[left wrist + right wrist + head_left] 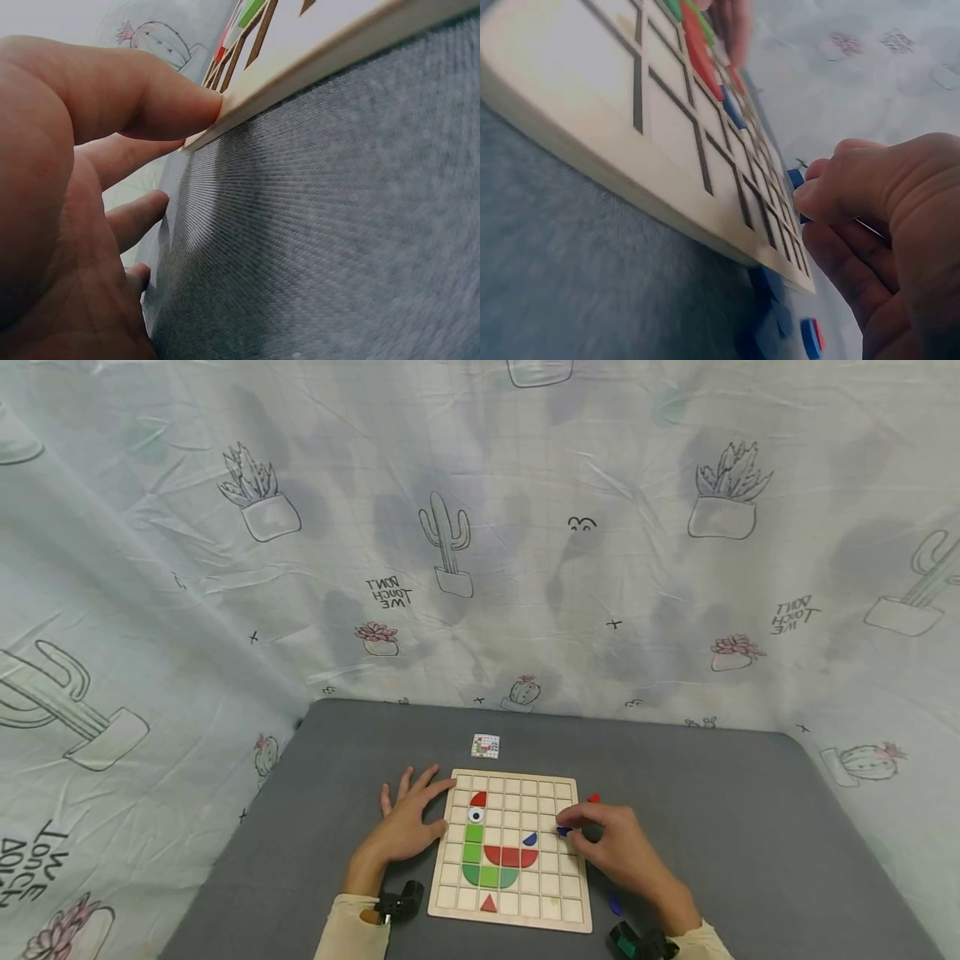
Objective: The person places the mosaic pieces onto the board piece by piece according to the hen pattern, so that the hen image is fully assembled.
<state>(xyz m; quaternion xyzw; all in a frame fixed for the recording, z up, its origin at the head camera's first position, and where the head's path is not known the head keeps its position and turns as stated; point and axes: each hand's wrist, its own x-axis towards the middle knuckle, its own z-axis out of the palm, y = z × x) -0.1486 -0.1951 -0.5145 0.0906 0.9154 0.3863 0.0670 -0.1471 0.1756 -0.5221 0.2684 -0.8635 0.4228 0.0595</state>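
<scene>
A wooden grid board lies on the grey table with colored pieces in its cells. My left hand rests at the board's left edge, thumb and index finger touching the rim, the other fingers spread. Over the board's right side, my right hand pinches a small blue piece between thumb and fingers; its full shape is hidden. Set in the grid are a blue piece, red pieces, green squares, green rounded pieces, a red triangle and a round eye piece.
A small picture card lies beyond the board. Loose blue pieces lie on the table along the board's right edge, with a red piece farther up. A patterned curtain hangs behind the table.
</scene>
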